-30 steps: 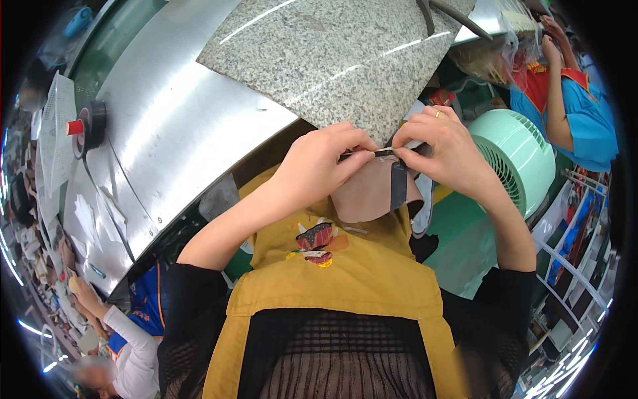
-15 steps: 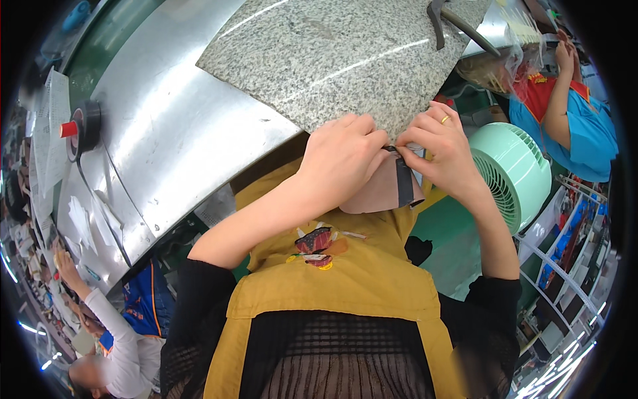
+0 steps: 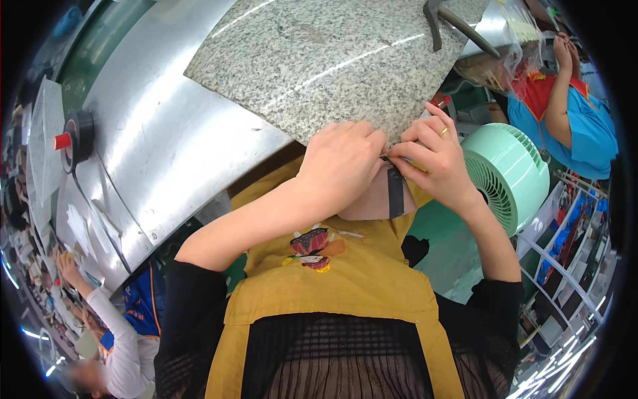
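Note:
A pinkish-tan piece of leather-like sheet (image 3: 367, 205) with a black strip (image 3: 396, 193) along its right side is at the near corner of a speckled stone slab (image 3: 319, 60), above my yellow apron. My left hand (image 3: 344, 159) is closed on the piece's upper part, its fingers curled and its thumb near the strip's top end. My right hand (image 3: 435, 159), with a ring on one finger, pinches the piece's upper edge at that end, thumb against fingertip. The pinched edge is mostly hidden by the fingers.
A dark hammer (image 3: 458, 30) lies on the slab's far right. On the metal tabletop (image 3: 166, 133) at left stands a black roll (image 3: 80, 139) with a red core. A mint-green fan (image 3: 508, 173) is at right. Co-workers sit at far right (image 3: 565, 120) and lower left (image 3: 119, 332).
Both hands and the piece have shifted slightly left and nearer to me. The black strip looks more upright, and my right hand's fingers have rearranged, the index finger more raised.

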`<state>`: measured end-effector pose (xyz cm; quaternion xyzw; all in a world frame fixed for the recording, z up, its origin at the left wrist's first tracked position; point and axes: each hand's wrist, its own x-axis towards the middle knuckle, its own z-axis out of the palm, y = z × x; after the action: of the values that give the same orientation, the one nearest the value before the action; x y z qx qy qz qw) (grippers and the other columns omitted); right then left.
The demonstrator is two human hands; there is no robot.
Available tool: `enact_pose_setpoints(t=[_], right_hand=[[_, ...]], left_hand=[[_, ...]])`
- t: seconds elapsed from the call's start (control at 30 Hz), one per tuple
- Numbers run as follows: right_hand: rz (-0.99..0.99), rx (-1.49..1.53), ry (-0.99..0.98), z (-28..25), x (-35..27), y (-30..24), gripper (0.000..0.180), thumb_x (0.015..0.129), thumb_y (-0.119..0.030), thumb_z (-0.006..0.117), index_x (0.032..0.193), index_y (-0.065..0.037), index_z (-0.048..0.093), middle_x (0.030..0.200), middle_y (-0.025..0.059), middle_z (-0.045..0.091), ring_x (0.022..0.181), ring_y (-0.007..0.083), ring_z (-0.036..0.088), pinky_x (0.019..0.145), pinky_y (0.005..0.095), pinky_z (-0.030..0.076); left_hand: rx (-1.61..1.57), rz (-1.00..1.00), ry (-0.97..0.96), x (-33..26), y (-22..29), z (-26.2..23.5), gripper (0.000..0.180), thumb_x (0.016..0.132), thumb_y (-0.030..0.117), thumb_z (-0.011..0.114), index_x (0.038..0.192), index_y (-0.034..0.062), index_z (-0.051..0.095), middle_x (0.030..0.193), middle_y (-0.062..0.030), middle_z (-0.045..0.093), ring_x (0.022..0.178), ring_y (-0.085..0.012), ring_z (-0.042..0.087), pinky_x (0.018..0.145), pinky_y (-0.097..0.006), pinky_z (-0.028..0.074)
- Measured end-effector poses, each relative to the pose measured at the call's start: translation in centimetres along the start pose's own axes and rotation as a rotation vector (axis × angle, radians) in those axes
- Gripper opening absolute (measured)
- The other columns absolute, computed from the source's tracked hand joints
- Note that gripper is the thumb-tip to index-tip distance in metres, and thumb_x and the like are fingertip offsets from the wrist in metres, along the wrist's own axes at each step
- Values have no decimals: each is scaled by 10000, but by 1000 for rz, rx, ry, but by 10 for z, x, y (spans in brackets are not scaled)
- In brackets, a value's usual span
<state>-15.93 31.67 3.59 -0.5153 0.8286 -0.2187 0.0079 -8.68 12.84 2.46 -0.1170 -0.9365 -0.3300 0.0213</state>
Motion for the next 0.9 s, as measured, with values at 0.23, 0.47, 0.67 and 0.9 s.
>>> enact_pose_setpoints(t=[0.23, 0.47, 0.67, 0.9], right_hand=[[246, 270, 172, -54, 34, 46, 251, 827, -194, 663, 1039, -60, 642, 980, 76, 608, 906, 225, 561, 880, 297, 415], [415, -339, -36, -59, 81, 162, 299, 846, -203, 551, 1035, 28, 539, 995, 235, 566, 966, 369, 546, 835, 407, 437], [502, -231, 13, -45, 102, 155, 257, 864, -215, 546, 980, 12, 514, 1006, 228, 548, 956, 354, 532, 838, 413, 426], [796, 638, 9, -69, 25, 7, 228, 925, -222, 479, 987, -16, 553, 753, 12, 517, 603, 78, 464, 527, 230, 392]], left_hand=[[-47, 0, 115, -6, 0, 5, 46, 752, 118, 648, 765, 88, 616, 759, -39, 565, 748, -251, 580, 660, -360, 459], [-58, 63, 165, -7, -1, 9, 51, 736, 93, 653, 781, 96, 629, 747, -27, 542, 723, -221, 563, 648, -347, 443], [-35, 243, 213, -9, -13, 16, 127, 699, 71, 657, 823, 93, 642, 753, -19, 515, 689, -197, 542, 587, -315, 444], [47, 427, 187, -8, -22, 12, 199, 655, 59, 639, 852, 83, 636, 750, -23, 497, 660, -174, 528, 542, -297, 458]])
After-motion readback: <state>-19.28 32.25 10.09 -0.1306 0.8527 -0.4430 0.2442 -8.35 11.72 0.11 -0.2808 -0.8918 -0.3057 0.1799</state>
